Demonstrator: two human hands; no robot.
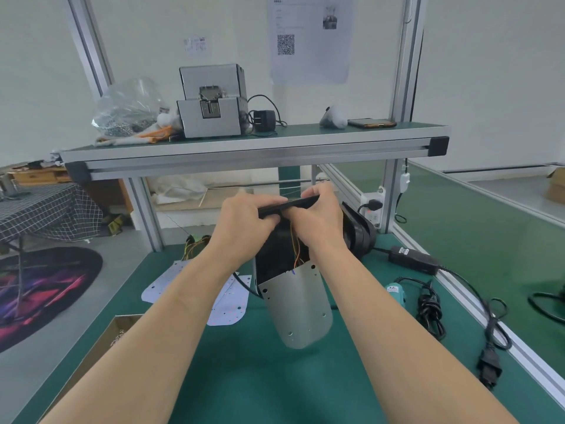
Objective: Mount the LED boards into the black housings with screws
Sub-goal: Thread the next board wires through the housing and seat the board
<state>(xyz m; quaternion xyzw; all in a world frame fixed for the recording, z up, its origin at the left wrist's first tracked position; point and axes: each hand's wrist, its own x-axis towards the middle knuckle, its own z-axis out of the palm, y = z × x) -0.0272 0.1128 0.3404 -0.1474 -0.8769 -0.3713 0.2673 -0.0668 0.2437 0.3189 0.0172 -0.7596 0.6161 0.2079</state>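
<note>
The black housing [275, 249] was held raised above the green bench mat [275, 387], roughly at the centre of the view and below the shelf [253, 151]. Its upper edge was gripped from both sides. The left hand [244, 221] was closed over the left part of that edge, fingers curled round it. The right hand [318, 215] was closed over the right part in the same manner, with the fingertips wrapped over the far side. The two hands were set just beside each other.

An LED board [296, 307], its grey drilled face turned to the camera, was seen projecting from the lower end of the housing and hanging clear of the mat. Orange wires [295, 246] were routed from the housing interior down to the board's upper edge.

Two white LED boards [226, 301] were laid flat on the mat to the left, partly hidden by the left forearm. Further black housings [360, 231] were stacked behind the right hand. A black power adapter [412, 260], a teal tool [396, 293] and a coiled black cable [431, 310] were placed on the mat to the right. On the shelf, a grey screw feeder [211, 102] was positioned beside a clear bag [131, 111] of small metal parts.
</note>
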